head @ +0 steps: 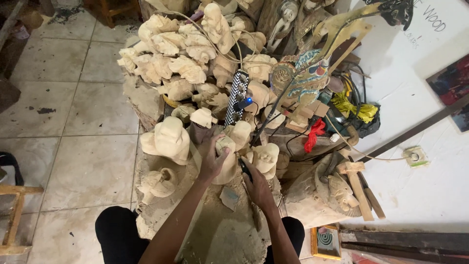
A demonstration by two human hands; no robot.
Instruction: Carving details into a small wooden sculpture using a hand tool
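— On the tiled floor [88, 112]: what, biggest first?

— Sprawling heap of pale unpainted wood carvings [185, 63], piled from the top of the view down toward the knees. Right of it, white wall [415, 98] with a wall socket [414, 156] low down. Between heap and wall, painted flat puppet figure [305, 78] on a stick, tangle of yellow cord [349, 107], scrap of red cloth [315, 134].

— And nearer the body?

— Large rounded carved head [168, 139] at left front of the heap, smaller curled carving [159, 183] below it on a sawdust-covered block [220, 230]. Dark weathered carved head [322, 193] at right, wooden mallet [356, 186] leaning just beside it. Checkered black-and-white strip [237, 98] standing upright in the middle of the pile.

— Hands?

— Left hand [212, 161] wrapped around a small pale figure [225, 161], fingers closed over its top and side, figure standing on the block between the two hands. Right hand [258, 188] just beside it, fingers curled shut on a dark-handled carving tool [244, 168], tip pointing up at the figure's right side; touching the wood, probably, though too small to tell for sure.

— Smallest bits?

— Flat wood chip [228, 198] lying on the sawdust under the wrists, small framed picture [326, 242] by the right knee.
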